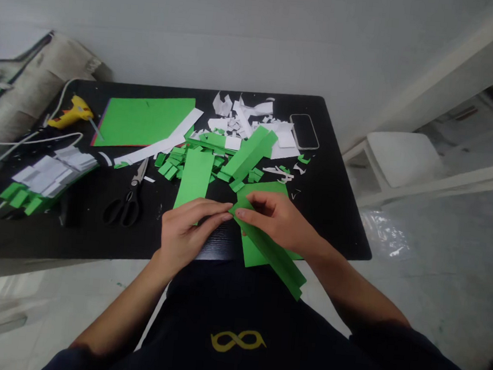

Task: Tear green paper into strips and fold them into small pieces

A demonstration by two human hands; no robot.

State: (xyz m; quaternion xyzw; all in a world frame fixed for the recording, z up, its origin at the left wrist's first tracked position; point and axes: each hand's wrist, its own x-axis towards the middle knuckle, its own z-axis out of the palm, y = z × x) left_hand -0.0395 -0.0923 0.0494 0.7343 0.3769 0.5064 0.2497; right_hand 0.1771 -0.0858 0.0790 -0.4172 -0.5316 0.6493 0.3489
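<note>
Between my hands is a long folded strip of green paper (273, 252), its far end slanting down over the table's front edge. My right hand (280, 219) grips it with thumb and fingers near the upper end. My left hand (193, 226) pinches the tip of that same end, the fingertips of both hands almost meeting. Beneath the strip and my right hand lies a flat green sheet (253, 254). Just beyond my left hand is another green paper piece (195, 175). Small folded green pieces (173, 164) are heaped behind it.
On the black table (334, 216) lie black-handled scissors (128, 200), a yellow glue gun (75, 113), a stack of coloured sheets (144, 121), white paper scraps (234, 123) and a phone (304, 132). A bundle of folded white and green paper (53, 174) sits at left. A white stool (399, 158) stands right.
</note>
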